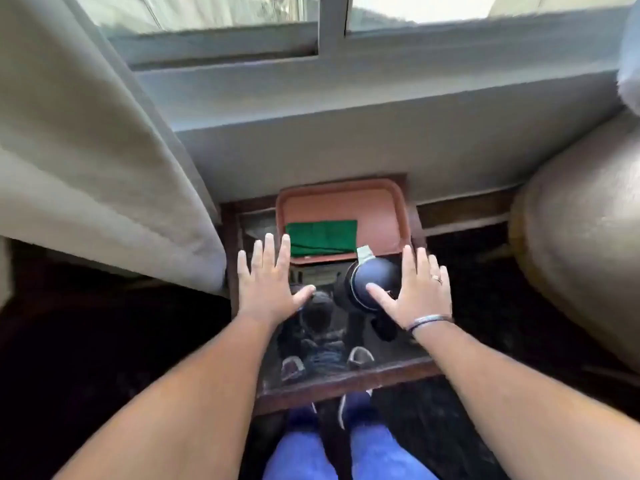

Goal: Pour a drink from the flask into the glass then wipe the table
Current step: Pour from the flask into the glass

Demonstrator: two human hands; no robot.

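A dark blue flask with a silver band stands on the small glass-topped table, seen from above. My right hand hovers flat just right of it, fingers spread, thumb over its lid. My left hand is spread flat over the table's left side, holding nothing. A folded green cloth lies on a salmon tray at the table's far end. I cannot make out a glass; a dark round shape by my left thumb is unclear.
A beige curtain hangs at the left and a padded armrest bulges at the right. A grey wall and window sill rise behind the table. My legs in blue trousers are below, over dark floor.
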